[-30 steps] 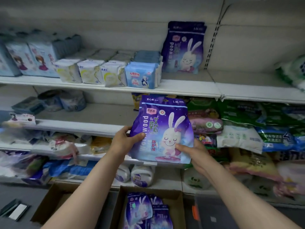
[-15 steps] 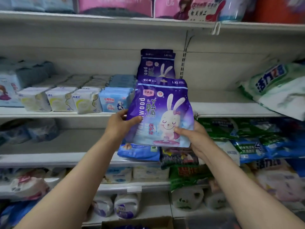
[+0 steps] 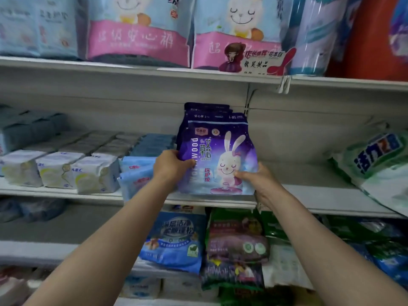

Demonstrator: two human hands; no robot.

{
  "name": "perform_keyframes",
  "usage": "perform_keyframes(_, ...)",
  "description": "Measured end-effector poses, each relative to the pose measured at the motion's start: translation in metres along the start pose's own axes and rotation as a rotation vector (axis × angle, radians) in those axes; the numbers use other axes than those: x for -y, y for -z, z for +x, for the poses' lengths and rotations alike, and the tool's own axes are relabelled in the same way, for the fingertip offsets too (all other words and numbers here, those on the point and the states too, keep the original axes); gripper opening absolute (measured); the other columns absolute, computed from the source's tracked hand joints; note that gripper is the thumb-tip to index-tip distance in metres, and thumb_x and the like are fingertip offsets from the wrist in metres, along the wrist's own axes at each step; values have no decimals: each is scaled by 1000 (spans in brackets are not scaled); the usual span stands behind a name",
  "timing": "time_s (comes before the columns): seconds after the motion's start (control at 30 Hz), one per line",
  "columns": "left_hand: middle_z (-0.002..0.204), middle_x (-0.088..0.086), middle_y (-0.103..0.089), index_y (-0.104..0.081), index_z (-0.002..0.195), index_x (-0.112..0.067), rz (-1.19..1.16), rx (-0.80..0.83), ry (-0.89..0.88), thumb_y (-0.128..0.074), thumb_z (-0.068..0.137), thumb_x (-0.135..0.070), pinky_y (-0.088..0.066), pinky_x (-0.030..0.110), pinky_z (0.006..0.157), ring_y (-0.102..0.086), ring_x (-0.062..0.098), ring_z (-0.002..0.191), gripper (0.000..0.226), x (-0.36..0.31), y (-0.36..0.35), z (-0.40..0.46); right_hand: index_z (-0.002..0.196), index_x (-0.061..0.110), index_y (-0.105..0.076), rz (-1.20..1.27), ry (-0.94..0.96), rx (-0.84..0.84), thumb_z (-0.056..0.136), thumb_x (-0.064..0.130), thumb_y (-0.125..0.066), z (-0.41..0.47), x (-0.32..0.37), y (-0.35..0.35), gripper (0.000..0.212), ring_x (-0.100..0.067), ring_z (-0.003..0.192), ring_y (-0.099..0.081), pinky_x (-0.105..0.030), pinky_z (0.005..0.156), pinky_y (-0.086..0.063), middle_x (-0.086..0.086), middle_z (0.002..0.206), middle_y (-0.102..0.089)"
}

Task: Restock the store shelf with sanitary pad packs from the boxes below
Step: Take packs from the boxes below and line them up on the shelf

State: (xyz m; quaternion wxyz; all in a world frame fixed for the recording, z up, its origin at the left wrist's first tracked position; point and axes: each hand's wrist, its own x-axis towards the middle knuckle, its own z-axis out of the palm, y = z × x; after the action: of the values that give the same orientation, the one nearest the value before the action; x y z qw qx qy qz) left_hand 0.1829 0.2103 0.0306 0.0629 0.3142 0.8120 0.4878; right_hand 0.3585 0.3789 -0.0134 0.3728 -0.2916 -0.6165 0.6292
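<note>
— Where is the purple pack (image 3: 217,157) right now?

— Upright on the front edge of the middle shelf (image 3: 298,200), its bottom at the shelf lip, rabbit face toward us. Directly behind the pack stand more purple packs (image 3: 206,109) of the same kind; only their tops show above it.

— And the hands?

— Both are on it. The left hand (image 3: 171,165) has its grip closed round the pack's left edge, thumb on the front. The right hand (image 3: 257,181) grips the lower right corner, thumb across the front, fingers hidden behind.

— What sits beside the pack?

— Just left of the pack, touching the left wrist, lie light blue packs (image 3: 135,175), tilted. Further left of the pack is a row of white packs (image 3: 59,171) running back in files. Right of the pack the shelf is bare for a stretch, then a big green and white bag (image 3: 379,164) leans in.

— Above and below?

— Above the pack, on the top shelf, stand pink and blue bags (image 3: 141,32). Below the pack, a blue bag (image 3: 174,239) and a dark purple one (image 3: 237,244) side by side.
</note>
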Motion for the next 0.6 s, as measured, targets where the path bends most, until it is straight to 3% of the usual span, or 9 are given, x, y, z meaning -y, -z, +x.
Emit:
perform_keyframes(0.17, 102, 7, -74, -72, 109, -15, 102, -41, 0, -74, 84, -33, -55, 41, 85, -67, 29, 95, 31, -2, -14, 6, 117, 11, -65, -3, -40, 40, 71, 2, -86, 29, -14, 11, 51, -28, 99, -73, -48, 93, -57, -7, 105, -77)
perform_keyframes(0.4, 100, 5, -73, -70, 106, -17, 145, -91, -24, -69, 87, -30, -56, 41, 84, -66, 27, 91, 23, 2, -11, 11, 102, 15, -70, 14, -5, 75, 75, -2, -82, 48, -24, 2, 34, -26, 94, -73, -40, 87, -57, -8, 101, -77)
perform_keyframes(0.6, 103, 5, -73, -68, 110, -16, 169, -98, -60, -70, 88, -34, -54, 39, 84, -65, 26, 92, 28, 2, -13, 12, 114, 8, -68, 32, 12, 35, 75, -4, -81, 53, -27, 2, 43, -27, 96, -73, -40, 88, -58, -10, 105, -76)
